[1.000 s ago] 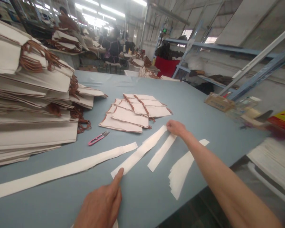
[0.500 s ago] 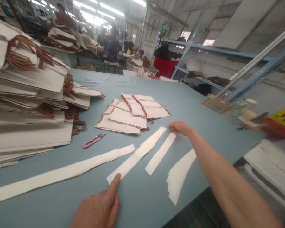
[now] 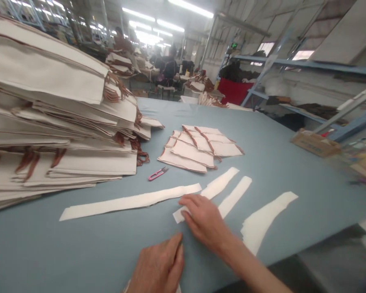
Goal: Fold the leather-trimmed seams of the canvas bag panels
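Observation:
My right hand (image 3: 203, 217) is over the near end of a pile of white strips (image 3: 221, 182), thumb and fingers curled about its two edges. Close below it, my left hand (image 3: 160, 264) is closed, its thumb pressed to the index finger; what it may hold is hidden, though a bit of white shows under it. Right of the pile lies a narrower white strip (image 3: 236, 195), partly behind my right hand. A fanned stack of white strips (image 3: 266, 219) is farther right. A long row of overlapping white strips (image 3: 125, 205) stretches to the left.
Pink thread snips (image 3: 157, 174) lie on the blue-grey table (image 3: 110, 248). Behind them are cream fabric panels with brown edging (image 3: 198, 150). A tall stack of cream panels with brown ties (image 3: 94, 162) fills the left. A cardboard box (image 3: 315, 142) stands at the right.
My right hand has come from the far ends of the strips to the near end of the pile. My left hand has drawn back off the pile, its pointing finger now folded in. The view has swung left.

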### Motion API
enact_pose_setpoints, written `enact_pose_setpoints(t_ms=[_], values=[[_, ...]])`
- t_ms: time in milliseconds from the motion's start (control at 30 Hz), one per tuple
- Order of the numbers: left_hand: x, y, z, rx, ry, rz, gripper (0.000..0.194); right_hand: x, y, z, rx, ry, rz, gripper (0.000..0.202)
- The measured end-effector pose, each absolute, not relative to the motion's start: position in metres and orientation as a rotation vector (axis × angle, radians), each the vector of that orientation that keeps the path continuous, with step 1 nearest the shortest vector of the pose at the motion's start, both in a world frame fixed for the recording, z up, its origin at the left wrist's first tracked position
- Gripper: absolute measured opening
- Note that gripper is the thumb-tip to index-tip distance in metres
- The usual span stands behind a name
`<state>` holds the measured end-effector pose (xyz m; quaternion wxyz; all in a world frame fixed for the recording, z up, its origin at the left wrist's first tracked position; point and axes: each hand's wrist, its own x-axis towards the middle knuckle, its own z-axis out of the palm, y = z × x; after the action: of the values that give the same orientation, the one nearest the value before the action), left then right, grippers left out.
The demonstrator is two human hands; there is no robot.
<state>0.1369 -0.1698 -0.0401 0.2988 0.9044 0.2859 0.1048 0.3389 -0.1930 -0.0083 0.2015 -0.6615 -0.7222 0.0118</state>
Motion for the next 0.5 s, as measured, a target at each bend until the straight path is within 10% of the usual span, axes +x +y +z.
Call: enact_pose_setpoints(t_ms=[500], values=[[0.001,-0.065,0.001,2.179,1.618,0.295,0.061,0.342,-0.21,-0.027,-1.802,-2.087,-0.271,0.017]])
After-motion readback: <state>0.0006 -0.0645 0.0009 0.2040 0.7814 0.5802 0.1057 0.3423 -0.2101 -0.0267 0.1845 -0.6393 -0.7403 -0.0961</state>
